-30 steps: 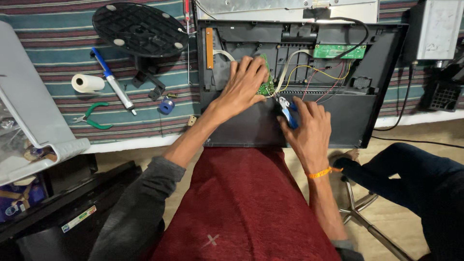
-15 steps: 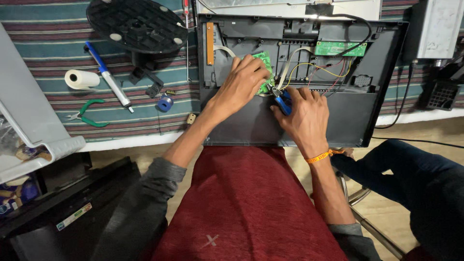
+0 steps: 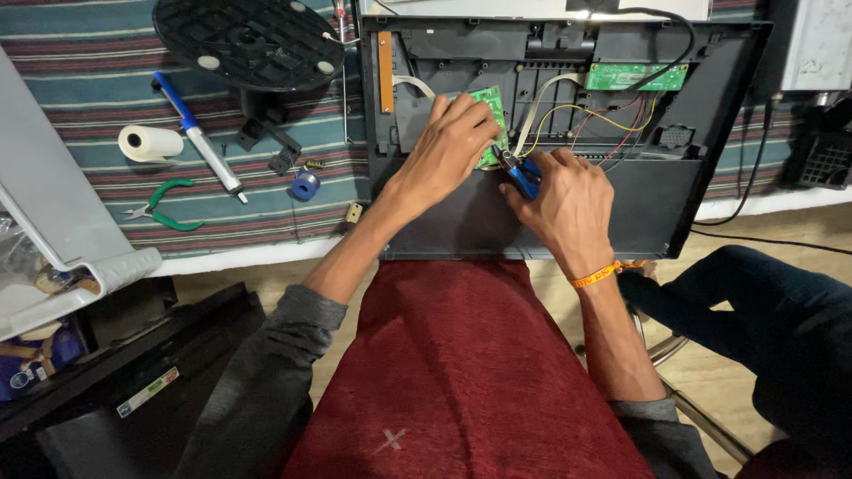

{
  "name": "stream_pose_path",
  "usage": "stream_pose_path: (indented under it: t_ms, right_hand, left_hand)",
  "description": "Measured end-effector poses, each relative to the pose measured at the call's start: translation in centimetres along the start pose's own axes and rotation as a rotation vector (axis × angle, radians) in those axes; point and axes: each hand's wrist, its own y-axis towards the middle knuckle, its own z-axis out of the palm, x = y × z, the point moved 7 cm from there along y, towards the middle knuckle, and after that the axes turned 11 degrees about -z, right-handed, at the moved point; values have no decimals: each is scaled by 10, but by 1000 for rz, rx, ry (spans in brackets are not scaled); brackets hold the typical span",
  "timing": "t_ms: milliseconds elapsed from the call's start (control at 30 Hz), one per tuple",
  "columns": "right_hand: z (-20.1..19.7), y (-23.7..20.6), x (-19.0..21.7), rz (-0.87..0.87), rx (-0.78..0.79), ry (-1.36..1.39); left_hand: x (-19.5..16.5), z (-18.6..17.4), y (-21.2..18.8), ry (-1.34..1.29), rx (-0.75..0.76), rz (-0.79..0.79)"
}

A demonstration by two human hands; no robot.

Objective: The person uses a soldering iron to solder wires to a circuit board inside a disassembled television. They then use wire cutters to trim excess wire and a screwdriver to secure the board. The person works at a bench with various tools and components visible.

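Head view: left hand (image 3: pixel 448 146) presses circuit board (image 3: pixel 491 99); right hand (image 3: pixel 561 200) seemingly grips pliers (image 3: pixel 522 173).

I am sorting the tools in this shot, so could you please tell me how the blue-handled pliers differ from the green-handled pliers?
The blue-handled pliers are held in the right hand, while the green-handled pliers lie untouched on the striped cloth. The blue pair has its tip at the green circuit board under the left hand; the green pair lies far to the left, near the white tape roll. Only the green pair shows in full. Both are small hand pliers.
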Motion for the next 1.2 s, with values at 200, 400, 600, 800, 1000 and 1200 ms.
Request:
stream_pose_path:
  t_ms: [200, 400, 600, 800, 1000, 1200]
  right_hand:
    - [4, 0, -6, 88, 28, 118]
    - [-1, -4, -7, 95, 15, 124]
    - [-19, -28, -28, 209, -152, 163]
    - [-11, -51, -53, 247, -253, 278]
    - [9, -48, -53, 124, -267, 303]
    - [7, -46, -47, 93, -275, 316]
  left_hand:
    - [0, -1, 1, -15, 19, -2]
    - [0, -8, -1, -81, -39, -30]
    - [23, -46, -20, -55, -221, -284]
    - [56, -106, -96, 279, -259, -609]
    - [90, -111, -136, 321, -215, -750]
    - [82, -121, -130, 323, -280, -696]
